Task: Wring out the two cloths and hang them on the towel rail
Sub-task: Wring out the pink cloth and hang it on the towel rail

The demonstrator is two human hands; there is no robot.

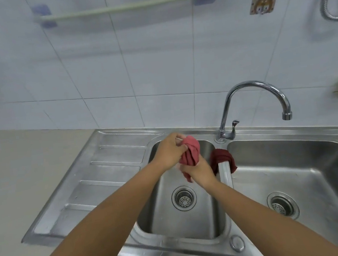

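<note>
Over the smaller left basin of the stainless-steel double sink (pixel 124 170), the left hand (pixel 169 151) and the right hand (pixel 199 170) are both clenched around a twisted pink-red cloth (pixel 190 153), the left gripping its upper end and the right its lower end, so the first wringing appears to be under way. The second, dark maroon cloth (pixel 222 156) lies draped over the far end of the divider between the two basins, near the chrome tap (pixel 253 102). The pale green towel rail (pixel 130 6) on the tiled wall carries nothing, so wringing the maroon cloth and both hangings seem left.
</note>
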